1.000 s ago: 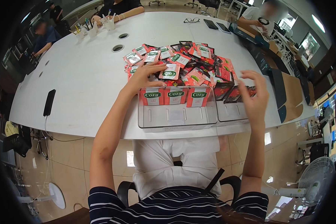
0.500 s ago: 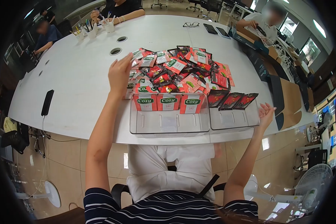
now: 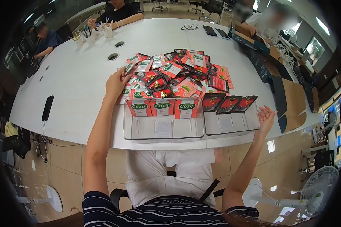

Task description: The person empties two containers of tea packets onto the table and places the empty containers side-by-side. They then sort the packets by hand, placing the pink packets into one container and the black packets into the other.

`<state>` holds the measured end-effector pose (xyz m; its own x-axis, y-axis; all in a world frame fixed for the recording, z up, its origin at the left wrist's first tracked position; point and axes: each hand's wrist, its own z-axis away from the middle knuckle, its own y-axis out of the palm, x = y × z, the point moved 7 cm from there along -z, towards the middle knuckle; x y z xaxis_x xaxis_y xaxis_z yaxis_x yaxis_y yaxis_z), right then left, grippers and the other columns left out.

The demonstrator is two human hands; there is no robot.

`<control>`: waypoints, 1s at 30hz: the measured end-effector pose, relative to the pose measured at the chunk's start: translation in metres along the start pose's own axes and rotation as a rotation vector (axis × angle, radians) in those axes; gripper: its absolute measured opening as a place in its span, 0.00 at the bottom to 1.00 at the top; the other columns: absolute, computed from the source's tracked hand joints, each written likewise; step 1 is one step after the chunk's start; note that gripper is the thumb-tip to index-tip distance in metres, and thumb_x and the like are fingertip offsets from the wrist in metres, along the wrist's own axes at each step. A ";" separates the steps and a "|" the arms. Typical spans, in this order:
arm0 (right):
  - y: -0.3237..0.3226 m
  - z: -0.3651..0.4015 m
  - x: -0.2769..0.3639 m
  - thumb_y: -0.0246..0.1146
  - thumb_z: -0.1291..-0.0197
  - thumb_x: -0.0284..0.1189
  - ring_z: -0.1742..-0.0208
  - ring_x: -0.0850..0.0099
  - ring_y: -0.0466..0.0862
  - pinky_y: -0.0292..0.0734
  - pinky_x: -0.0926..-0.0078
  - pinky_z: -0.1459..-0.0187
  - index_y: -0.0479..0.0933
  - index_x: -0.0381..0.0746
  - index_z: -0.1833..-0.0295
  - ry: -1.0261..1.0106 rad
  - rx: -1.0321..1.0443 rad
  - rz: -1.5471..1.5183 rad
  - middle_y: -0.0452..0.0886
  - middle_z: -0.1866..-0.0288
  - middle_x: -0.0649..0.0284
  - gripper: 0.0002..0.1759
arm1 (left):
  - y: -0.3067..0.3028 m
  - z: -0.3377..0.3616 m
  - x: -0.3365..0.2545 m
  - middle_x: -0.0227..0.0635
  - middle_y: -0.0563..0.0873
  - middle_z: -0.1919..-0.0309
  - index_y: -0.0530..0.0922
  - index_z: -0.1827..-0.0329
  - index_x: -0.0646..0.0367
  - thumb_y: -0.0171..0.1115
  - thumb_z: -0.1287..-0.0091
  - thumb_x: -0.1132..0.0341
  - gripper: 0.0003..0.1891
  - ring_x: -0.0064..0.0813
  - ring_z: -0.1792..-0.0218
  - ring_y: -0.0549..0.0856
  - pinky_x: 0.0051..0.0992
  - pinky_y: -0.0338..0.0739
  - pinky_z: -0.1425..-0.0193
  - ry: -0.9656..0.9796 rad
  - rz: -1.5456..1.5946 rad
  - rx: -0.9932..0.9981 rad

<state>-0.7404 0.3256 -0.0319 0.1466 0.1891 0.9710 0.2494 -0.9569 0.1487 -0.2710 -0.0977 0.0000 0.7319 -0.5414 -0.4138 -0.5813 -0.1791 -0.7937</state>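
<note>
My left hand is at the left edge of a heap of sachets, fingers bent and apart against the outermost packets. Nothing is visibly gripped in it. The heap mixes pink-and-white Cozy sachets with black-and-red ones. In front, a clear plastic bin has three Cozy sachets standing along its back wall. A smaller clear bin adjoins it on the right, with three black-and-red sachets upright at its back. My right hand rests beside that bin's right side, palm up and fingers loosely spread.
Dark cardboard boxes line the table's right side near a tangle of white cables. A phone lies on the left. Glasses, two more phones and cups of pens are farther back. Other people sit around the table.
My left hand has come down onto the heap's left edge, its fingers bending from a straighter pose. My right hand stays beside the smaller bin. The whole view has shifted slightly.
</note>
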 end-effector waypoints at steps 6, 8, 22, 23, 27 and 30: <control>-0.001 -0.001 -0.004 0.38 0.25 0.52 0.67 0.77 0.78 0.72 0.81 0.59 0.74 0.36 0.47 -0.029 0.022 -0.012 0.84 0.61 0.60 0.31 | 0.006 -0.006 0.014 0.45 0.87 0.63 0.81 0.44 0.50 0.57 0.31 0.61 0.14 0.47 0.63 0.86 0.40 0.78 0.59 0.012 0.011 -0.072; 0.000 0.001 -0.001 0.38 0.25 0.51 0.68 0.77 0.78 0.72 0.81 0.60 0.75 0.36 0.48 -0.042 0.020 -0.024 0.84 0.62 0.60 0.30 | 0.004 -0.007 0.018 0.45 0.87 0.64 0.82 0.45 0.51 0.56 0.30 0.63 0.14 0.48 0.64 0.86 0.40 0.78 0.60 0.016 0.016 -0.132; 0.006 0.006 0.006 0.40 0.24 0.50 0.69 0.78 0.78 0.72 0.81 0.61 0.76 0.36 0.52 -0.048 0.050 -0.018 0.84 0.65 0.61 0.29 | 0.015 -0.010 -0.044 0.42 0.82 0.44 0.81 0.50 0.59 0.57 0.38 0.73 0.13 0.44 0.56 0.85 0.37 0.80 0.53 0.365 -0.030 0.058; 0.006 0.006 0.005 0.40 0.24 0.49 0.69 0.78 0.78 0.72 0.81 0.61 0.76 0.36 0.52 -0.048 0.053 -0.014 0.84 0.65 0.61 0.29 | 0.021 -0.017 -0.040 0.43 0.83 0.45 0.78 0.46 0.57 0.58 0.43 0.73 0.19 0.45 0.58 0.85 0.37 0.80 0.53 0.423 0.016 0.037; 0.006 0.006 0.006 0.40 0.24 0.49 0.69 0.79 0.78 0.72 0.81 0.61 0.76 0.36 0.52 -0.043 0.052 -0.014 0.84 0.65 0.61 0.28 | 0.034 -0.033 -0.044 0.45 0.83 0.48 0.71 0.35 0.54 0.61 0.47 0.67 0.31 0.47 0.58 0.85 0.38 0.80 0.52 0.243 0.083 0.334; 0.006 0.006 0.006 0.40 0.24 0.47 0.69 0.78 0.78 0.72 0.81 0.61 0.76 0.36 0.52 -0.041 0.046 -0.010 0.84 0.65 0.61 0.27 | 0.032 -0.032 -0.061 0.46 0.84 0.49 0.65 0.29 0.51 0.63 0.49 0.63 0.38 0.48 0.56 0.84 0.39 0.79 0.50 0.365 0.084 0.337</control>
<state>-0.7324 0.3225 -0.0263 0.1825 0.2078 0.9610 0.2942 -0.9442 0.1483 -0.3458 -0.0964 0.0140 0.4802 -0.8053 -0.3478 -0.4418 0.1205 -0.8890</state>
